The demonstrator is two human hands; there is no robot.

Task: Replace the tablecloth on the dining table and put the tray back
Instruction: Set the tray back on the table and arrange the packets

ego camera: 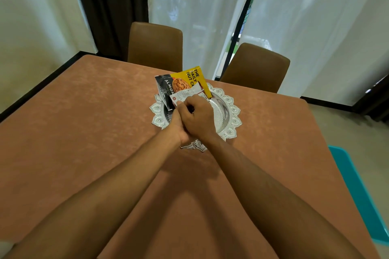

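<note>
A terracotta tablecloth covers the dining table and lies smooth across the whole top, hanging over the far edge and the left edge. On it, toward the far side and about midway across, sits the silver tray, a round dish with an ornate scalloped rim. Its right half is bare and its near rim shows between the 2 wrists.

Both of the person's hands meet over the left half of the tray. The right hand lies on top, knuckles up, with its fingers curled in and clamped on the lower edge of a white packet with red print. The left hand is pressed against the right one from the left and sits partly under it. Its fingers are hidden behind the right hand and the packets, so how they lie cannot be told.

3 packets stand bunched and tilted in the tray at the hands. The white packet is in front. A black packet of almonds is behind it on the left, and a yellow packet showing almonds is behind it on the right, reaching highest.

2 brown chairs stand at the far side of the table, 1 on the left and 1 on the right. Behind them hang white sheer curtains, with a dark curtain to the left. A teal object shows past the table's right edge.
</note>
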